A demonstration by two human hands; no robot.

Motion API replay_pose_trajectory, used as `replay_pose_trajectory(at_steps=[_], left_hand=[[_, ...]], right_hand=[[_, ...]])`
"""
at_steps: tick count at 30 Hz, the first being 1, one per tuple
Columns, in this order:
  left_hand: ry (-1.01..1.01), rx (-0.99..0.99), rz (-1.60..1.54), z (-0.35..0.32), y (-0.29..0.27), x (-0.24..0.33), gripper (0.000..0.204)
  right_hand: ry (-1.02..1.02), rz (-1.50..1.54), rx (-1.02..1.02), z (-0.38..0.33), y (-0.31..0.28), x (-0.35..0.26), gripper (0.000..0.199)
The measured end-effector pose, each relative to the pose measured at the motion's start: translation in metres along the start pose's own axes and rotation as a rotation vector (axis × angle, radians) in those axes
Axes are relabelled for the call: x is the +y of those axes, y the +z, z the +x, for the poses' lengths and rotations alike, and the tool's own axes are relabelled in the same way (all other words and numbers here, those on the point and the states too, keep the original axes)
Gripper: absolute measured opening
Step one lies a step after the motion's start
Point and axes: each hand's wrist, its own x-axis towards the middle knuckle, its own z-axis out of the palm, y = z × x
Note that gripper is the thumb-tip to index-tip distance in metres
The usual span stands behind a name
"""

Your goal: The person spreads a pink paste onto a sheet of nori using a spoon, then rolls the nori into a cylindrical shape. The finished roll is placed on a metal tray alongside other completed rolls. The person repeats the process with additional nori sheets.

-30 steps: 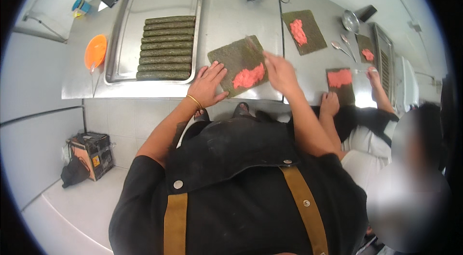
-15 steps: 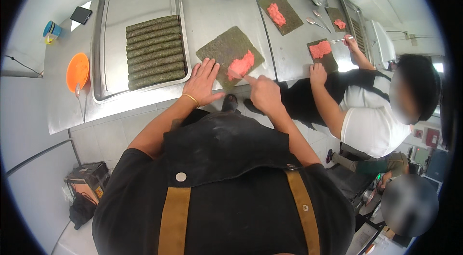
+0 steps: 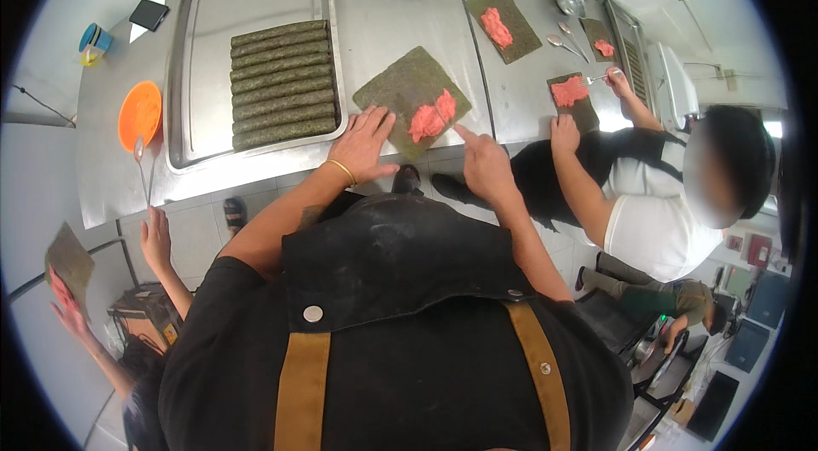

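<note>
A dark green seaweed sheet [image 3: 400, 93] lies at an angle on the table in front of me, with a lump of pink paste [image 3: 426, 123] on its near right part. My left hand [image 3: 365, 144] is open and rests at the sheet's left near edge, beside the tray's corner. At the sheet's right side, my right hand [image 3: 487, 163] is closed with the index finger stretched forward. It grips a slim metal utensil [image 3: 440, 113] whose tip reaches the paste; its exact kind is too blurred to tell, and the palm hides its handle.
Left of the sheet is a metal tray [image 3: 192, 76] with several seaweed rolls [image 3: 283, 86]. Beyond it stands an orange bowl [image 3: 141, 114] with a spoon. At left, a person's hand [image 3: 155, 238] nears that spoon; the other carries a seaweed sheet [image 3: 70, 263]. A co-worker [image 3: 656, 187] forks paste at right.
My right hand has shifted slightly right, and the utensil tip has moved up and right over the paste. Another person's arms with a seaweed sheet have come in at left.
</note>
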Motion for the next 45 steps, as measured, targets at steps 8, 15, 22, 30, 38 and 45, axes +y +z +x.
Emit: replay_pose_trajectory(at_steps=[8,15,22,30,38,45], left_hand=[[0.134,0.091,-0.04,0.085,-0.015,-0.011,0.058],[-0.174,-0.043,0.117,0.086,-0.011,0.009,0.066],[-0.218,-0.007,0.102,0.076,-0.017,0.022,0.067],[-0.273,-0.03,0.122,0.079,-0.017,0.027,0.068],[-0.288,-0.02,0.108,0.079,-0.014,0.028,0.068],[-0.288,-0.028,0.086,0.08,-0.016,0.025,0.069]], right_hand=[[0.005,-0.07,-0.039,0.013,-0.017,0.028,0.039],[-0.112,-0.111,0.103,0.034,-0.019,0.03,0.037],[-0.132,-0.179,-0.242,0.036,-0.047,0.036,0.04],[-0.215,-0.128,-0.259,0.058,-0.043,0.048,0.039],[-0.164,0.009,0.0,0.056,-0.03,0.059,0.039],[-0.105,0.089,-0.145,0.043,-0.023,0.049,0.042]])
